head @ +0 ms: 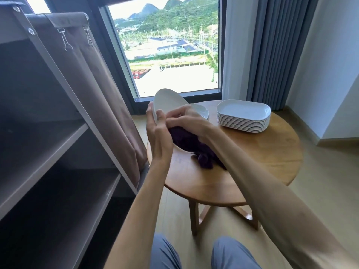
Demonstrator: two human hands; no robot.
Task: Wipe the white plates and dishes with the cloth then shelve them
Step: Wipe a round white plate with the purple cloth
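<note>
Left hand (158, 133): I see it gripping the rim of a white plate (169, 102), tilted up above the table (252, 162).
Right hand (184, 119): I see it bunched around a dark purple cloth (186, 142) pressed to the plate's lower part; the cloth's tail hangs to the tabletop.
Other dishes: a stack of white rectangular dishes (243, 115) sits at the table's far side; a round plate (202, 111) lies behind my hands.
Shelf (58, 148): stands to my left.
</note>
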